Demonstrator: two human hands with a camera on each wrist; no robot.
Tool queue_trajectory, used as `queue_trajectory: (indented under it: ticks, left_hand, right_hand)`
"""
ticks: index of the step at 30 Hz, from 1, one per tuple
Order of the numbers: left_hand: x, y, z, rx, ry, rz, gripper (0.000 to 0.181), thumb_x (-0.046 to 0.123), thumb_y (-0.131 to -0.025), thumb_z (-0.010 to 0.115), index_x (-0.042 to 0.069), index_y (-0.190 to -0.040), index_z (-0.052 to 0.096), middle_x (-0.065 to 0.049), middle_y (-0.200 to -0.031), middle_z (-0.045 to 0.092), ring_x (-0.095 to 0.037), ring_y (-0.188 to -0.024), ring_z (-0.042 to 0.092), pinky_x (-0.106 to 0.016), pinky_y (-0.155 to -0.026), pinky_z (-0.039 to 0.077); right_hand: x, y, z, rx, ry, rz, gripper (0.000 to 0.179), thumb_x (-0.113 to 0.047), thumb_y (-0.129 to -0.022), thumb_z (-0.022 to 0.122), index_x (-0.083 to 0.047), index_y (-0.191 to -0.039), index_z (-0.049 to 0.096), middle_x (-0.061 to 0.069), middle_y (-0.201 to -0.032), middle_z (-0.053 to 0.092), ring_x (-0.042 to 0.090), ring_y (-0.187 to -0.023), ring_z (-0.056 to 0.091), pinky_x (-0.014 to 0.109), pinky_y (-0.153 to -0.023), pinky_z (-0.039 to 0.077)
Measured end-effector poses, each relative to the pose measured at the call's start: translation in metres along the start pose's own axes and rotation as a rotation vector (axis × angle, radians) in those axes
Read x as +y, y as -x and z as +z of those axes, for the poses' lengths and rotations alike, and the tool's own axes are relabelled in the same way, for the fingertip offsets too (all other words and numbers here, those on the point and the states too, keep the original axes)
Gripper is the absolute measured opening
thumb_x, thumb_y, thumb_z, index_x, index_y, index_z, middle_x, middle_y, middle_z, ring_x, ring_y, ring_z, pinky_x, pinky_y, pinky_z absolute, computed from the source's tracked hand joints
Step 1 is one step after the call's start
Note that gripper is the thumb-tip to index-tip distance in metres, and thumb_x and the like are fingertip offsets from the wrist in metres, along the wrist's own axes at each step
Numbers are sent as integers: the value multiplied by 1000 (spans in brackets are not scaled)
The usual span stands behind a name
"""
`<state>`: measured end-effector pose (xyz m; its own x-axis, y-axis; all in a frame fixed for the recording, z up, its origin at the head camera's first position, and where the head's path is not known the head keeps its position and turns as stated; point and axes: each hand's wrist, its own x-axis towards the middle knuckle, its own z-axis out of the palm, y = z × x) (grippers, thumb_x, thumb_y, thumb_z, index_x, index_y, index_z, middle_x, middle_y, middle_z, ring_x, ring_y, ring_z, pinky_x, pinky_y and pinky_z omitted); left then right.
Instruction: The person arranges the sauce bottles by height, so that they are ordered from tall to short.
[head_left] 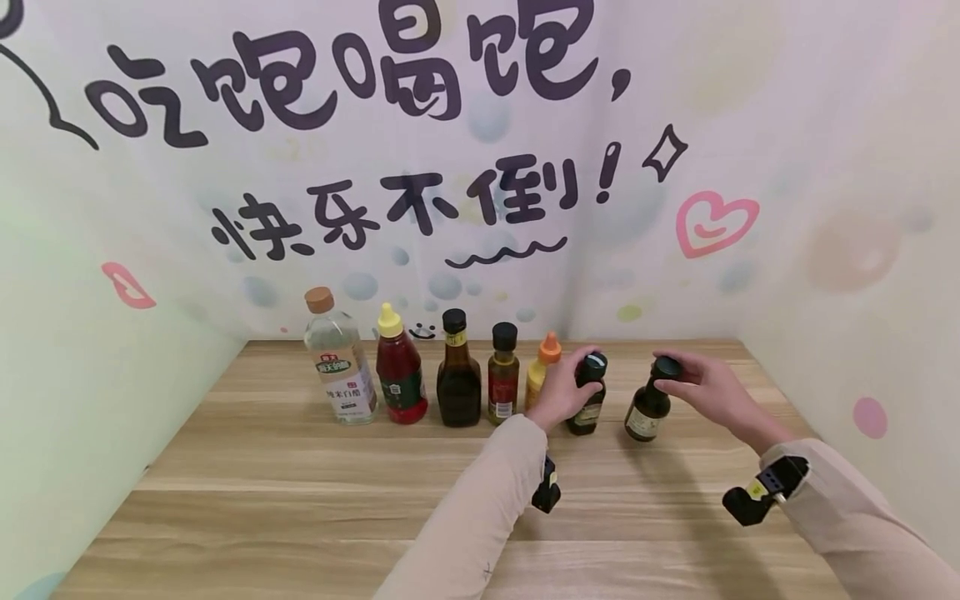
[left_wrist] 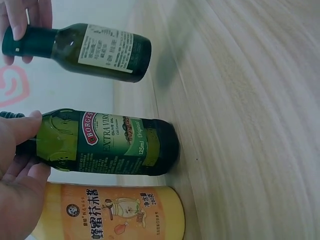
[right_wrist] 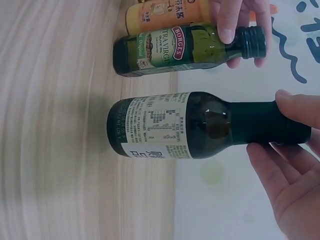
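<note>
With thumb and fingers my left hand [head_left: 561, 390] grips the neck of a green olive oil bottle [left_wrist: 107, 142], which stands upright on the table with a dark cap. To its right, my right hand [head_left: 712, 393] pinches the long dark neck of a small dark bottle [right_wrist: 167, 125] with a pale printed label. That bottle tilts a little in the head view, and whether its base touches the table I cannot tell. A yellow mustard sauce bottle [left_wrist: 125, 212] with an orange tip is close beside the olive oil bottle, partly behind my left hand in the head view.
In a row to the left stand a clear vinegar bottle [head_left: 341, 375], a red sauce bottle [head_left: 401, 375] with a yellow tip, a dark sauce bottle [head_left: 459, 383] and a small black-capped bottle [head_left: 503, 375]. A printed curtain [head_left: 360, 150] hangs behind the wooden table [head_left: 300, 500].
</note>
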<state>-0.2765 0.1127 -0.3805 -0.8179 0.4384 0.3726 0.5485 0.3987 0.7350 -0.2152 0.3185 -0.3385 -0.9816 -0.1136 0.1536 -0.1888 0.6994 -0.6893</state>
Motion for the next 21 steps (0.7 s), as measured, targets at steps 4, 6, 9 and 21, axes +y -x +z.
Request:
queue_trajectory:
  ticks: [4, 6, 9, 21]
  left_hand:
    - [1, 1, -1, -4, -8, -3, 46, 5, -79, 66, 10, -122, 50, -10, -116, 56, -18, -106, 51, -24, -90, 40]
    - [1, 1, -1, -9, -10, -3, 46, 5, -79, 65, 10, -122, 50, -10, -116, 56, -18, -106, 52, -25, -90, 40]
    - [1, 1, -1, -16, -9, -3, 46, 5, -79, 65, 10, -122, 50, -10, -116, 56, -18, -105, 52, -25, -89, 40]
    - [2, 1, -3, -40, -3, -16, 47, 7, -80, 64, 11, -124, 49, -9, -117, 55, -17, -106, 51, -25, -89, 40]
  right_hand:
    - [-1, -6, 2, -1, -19, -12, 49, -18, -85, 59, 3, -127, 44, 28, -114, 51, 36, -99, 54, 38, -75, 49]
    - [-1, -8, 3, -7, -27, -12, 48, -17, -86, 59, 3, -127, 43, 29, -115, 50, 37, -100, 54, 38, -75, 49]
    - [-1, -12, 5, -14, -28, -5, 48, -15, -86, 58, 3, -128, 42, 29, -116, 49, 37, -101, 53, 39, -76, 49]
    - [4, -21, 16, -24, -82, -48, 45, -6, -84, 58, 7, -125, 43, 31, -114, 50, 38, -97, 55, 31, -72, 50]
